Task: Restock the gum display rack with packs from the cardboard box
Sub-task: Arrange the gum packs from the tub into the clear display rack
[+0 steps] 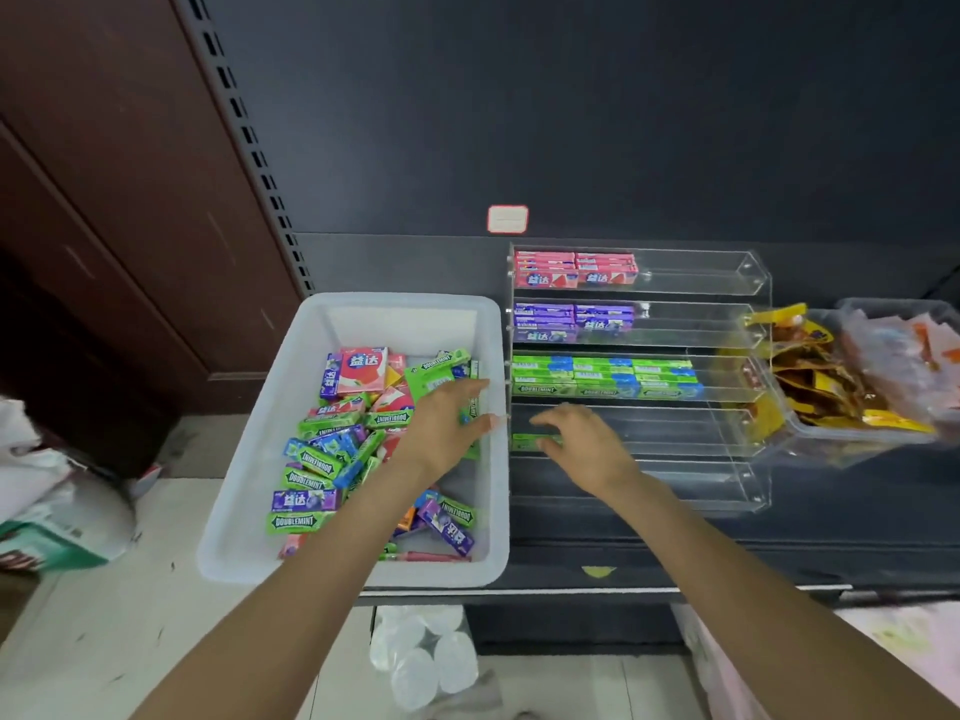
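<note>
On the rack's (727, 449) fourth tier, a green gum pack (530, 442) lies lengthwise left-to-right under the right hand's (584, 444) relaxed, spread fingers. Over the white bin (358, 314), the left hand (447, 428) curls around a green pack (472, 407) standing on end.

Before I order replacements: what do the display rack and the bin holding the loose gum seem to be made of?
The display rack looks like clear glossy acrylic: the dark shelf shows through it and its edges catch light. The bin looks like translucent white plastic with a matte finish and rounded moulded corners, not cardboard.
</note>
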The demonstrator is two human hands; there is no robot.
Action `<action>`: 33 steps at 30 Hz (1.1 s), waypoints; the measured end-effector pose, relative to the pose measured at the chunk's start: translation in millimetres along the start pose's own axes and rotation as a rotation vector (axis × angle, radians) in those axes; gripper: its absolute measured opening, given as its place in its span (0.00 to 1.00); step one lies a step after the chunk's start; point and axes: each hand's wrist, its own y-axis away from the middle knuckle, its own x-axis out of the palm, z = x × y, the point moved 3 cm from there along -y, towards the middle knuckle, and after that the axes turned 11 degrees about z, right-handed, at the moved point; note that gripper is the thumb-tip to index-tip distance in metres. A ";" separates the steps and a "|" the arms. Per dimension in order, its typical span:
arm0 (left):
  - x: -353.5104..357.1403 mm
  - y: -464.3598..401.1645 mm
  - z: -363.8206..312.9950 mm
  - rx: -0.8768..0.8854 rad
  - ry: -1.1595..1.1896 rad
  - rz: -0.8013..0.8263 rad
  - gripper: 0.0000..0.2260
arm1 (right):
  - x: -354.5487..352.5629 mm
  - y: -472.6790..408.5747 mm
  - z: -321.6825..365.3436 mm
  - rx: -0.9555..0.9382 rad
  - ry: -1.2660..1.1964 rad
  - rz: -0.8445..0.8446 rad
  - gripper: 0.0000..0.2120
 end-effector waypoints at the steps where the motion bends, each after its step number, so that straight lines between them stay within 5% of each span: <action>1: -3.4 6.7 0.9 0.003 0.006 -0.030 0.21 | -3.3 2.2 4.3 -0.020 -0.023 -0.040 0.15; 7: -48.6 50.1 21.1 -0.020 0.005 -0.288 0.12 | -20.2 -2.5 62.5 -0.241 -0.134 -0.214 0.12; 14: -114.7 76.8 89.1 -0.149 -0.154 -0.461 0.11 | 4.0 -49.3 142.8 -0.315 -0.125 -0.119 0.13; 20: -151.4 63.0 156.8 -0.262 -0.213 -0.218 0.23 | 44.3 -93.5 186.8 -0.188 -0.137 -0.005 0.14; 26: -160.9 58.0 176.3 -0.196 0.444 0.106 0.17 | 63.9 -118.9 202.8 -0.049 -0.024 0.053 0.15; 33: -159.7 60.1 184.4 -0.084 0.420 0.058 0.23 | 65.9 -122.6 206.1 0.034 0.115 0.074 0.09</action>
